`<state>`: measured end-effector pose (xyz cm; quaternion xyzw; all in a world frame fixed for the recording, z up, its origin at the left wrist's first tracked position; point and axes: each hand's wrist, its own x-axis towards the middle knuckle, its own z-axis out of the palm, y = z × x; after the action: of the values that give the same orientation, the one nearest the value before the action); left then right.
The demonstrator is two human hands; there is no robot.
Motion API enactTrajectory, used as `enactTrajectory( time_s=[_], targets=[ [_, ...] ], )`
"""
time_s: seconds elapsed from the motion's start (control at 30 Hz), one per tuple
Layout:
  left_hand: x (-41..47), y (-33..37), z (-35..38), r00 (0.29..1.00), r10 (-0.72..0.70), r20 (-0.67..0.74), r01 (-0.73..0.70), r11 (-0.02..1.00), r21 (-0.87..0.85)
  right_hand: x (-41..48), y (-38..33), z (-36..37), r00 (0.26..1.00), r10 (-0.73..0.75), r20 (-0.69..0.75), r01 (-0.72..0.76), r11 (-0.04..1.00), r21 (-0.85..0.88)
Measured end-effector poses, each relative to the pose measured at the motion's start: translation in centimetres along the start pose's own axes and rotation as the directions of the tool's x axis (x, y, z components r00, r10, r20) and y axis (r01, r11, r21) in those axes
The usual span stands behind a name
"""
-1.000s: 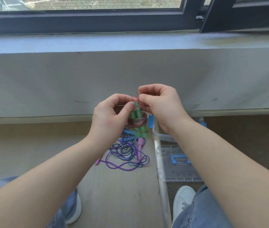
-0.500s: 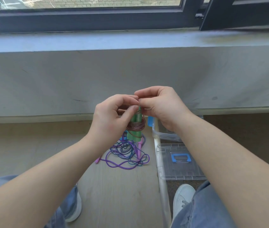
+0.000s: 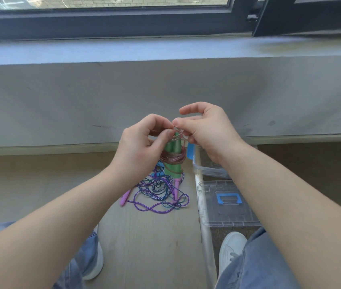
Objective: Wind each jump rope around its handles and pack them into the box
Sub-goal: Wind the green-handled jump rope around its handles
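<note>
Green handles [image 3: 173, 149]: we hold the pair side by side, raised over the floor [image 3: 40, 184], so one cord binds both.
Long axis: near upright, tops up under our fingers.
Left hand [image 3: 142, 147]: curled round the handles' upper part.
Right hand [image 3: 205, 130]: thumb and finger pinch the pinkish cord [image 3: 173, 159] at the tops; forefinger lifted free.
Box [image 3: 209, 171]: open, just to our right, ready for the bundle.
Purple ropes [image 3: 161, 192]: loose on the floor, unwound.
</note>
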<state>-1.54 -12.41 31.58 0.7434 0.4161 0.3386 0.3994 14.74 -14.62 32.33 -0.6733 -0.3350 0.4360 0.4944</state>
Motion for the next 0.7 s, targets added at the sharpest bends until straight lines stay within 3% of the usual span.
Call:
enactTrajectory(
  time_s=[0.13,0.4,0.7],
  targets=[
    [0.0,-0.1,-0.1,0.999,0.038,-0.019,-0.036,0.995,0.090,-0.5,-0.2,0.4,0.997,-0.041,0.066,0.040,0.999,0.018],
    [0.1,-0.1,-0.8,0.999,0.023,-0.024,-0.020,0.996,0.088,-0.7,-1.2,-0.7,0.925,0.074,0.372,-0.155,0.969,0.194],
    [-0.2,0.3,-0.5,1.000,0.002,-0.029,-0.002,1.000,0.011,-0.6,-1.4,-0.9,0.909,0.193,0.371,-0.302,0.916,0.263]
  ],
)
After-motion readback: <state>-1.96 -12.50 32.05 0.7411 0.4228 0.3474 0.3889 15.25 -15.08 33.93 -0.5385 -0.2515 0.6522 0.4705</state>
